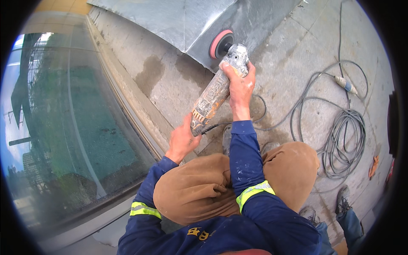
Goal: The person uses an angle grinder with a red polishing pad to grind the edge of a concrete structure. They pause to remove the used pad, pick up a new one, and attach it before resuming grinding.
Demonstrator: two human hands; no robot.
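Note:
A dusty, paint-spattered angle grinder (212, 93) with a red-rimmed round pad (218, 42) lies slanted across my view, its pad at the edge of a grey slab-like surface (198, 25). My right hand (239, 85) grips the tool just behind its head, thumb on top. My left hand (183, 137) holds the rear end, where a dark cord (214, 127) leaves it. Whether the pad presses on the surface or sits just off it, I cannot tell exactly.
A glass panel (72, 127) with a metal frame runs along my left. At right, coiled grey cable (342, 142) and a pale plug connector (345, 85) lie on stained paving (280, 76), near an orange scrap (374, 165). Another person's shoe (342, 199) shows at lower right.

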